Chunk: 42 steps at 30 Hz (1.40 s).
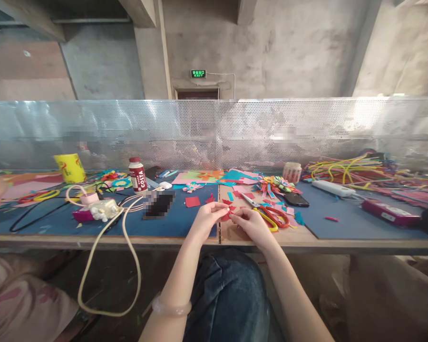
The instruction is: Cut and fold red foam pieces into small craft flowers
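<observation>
Between my two hands, just above the table's near edge, is a small piece of red paper. My left hand pinches its left side between thumb and fingers. From the right, my right hand grips the paper's other side with its fingertips. Scissors with red and yellow handles lie beside my right hand, blades pointing away to the left. A flat red paper square rests on the blue mat beyond my left hand. Folded multicoloured paper flowers sit past the scissors.
A red-capped bottle and a yellow cup stand on the left. A cream cable loops over the table edge. On the right lie a black phone, a white power strip and pipe cleaners. A perforated metal screen stands behind.
</observation>
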Tool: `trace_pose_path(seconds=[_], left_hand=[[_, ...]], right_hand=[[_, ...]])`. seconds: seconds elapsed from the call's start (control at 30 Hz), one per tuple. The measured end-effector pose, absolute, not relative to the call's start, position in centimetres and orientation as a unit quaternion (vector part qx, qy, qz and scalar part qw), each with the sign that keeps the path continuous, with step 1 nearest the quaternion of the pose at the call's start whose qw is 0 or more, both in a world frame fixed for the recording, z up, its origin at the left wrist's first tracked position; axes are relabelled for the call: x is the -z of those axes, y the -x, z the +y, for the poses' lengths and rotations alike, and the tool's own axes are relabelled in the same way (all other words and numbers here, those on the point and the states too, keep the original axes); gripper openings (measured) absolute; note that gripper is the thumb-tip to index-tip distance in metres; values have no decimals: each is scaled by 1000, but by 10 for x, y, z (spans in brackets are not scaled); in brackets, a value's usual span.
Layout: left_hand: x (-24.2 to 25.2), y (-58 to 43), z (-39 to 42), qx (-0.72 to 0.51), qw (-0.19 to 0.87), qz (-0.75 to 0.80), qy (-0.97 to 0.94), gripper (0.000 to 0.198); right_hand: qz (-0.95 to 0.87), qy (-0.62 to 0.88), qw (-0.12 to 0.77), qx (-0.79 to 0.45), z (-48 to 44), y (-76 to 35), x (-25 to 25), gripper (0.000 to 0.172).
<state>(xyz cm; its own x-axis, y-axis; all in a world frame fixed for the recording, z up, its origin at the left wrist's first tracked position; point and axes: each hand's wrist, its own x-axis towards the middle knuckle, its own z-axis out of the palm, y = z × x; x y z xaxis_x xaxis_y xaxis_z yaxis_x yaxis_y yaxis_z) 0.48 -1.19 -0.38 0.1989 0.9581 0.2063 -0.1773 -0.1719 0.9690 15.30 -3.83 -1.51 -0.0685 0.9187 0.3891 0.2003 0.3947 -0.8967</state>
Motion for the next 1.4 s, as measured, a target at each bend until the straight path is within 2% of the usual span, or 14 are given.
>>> trace_pose_path(seconds=[1.4], left_hand=[[11,-3,-6,-533,511,361,-570,23]], right_hand=[[-661,446,505,-331,-40,-152,15,27]])
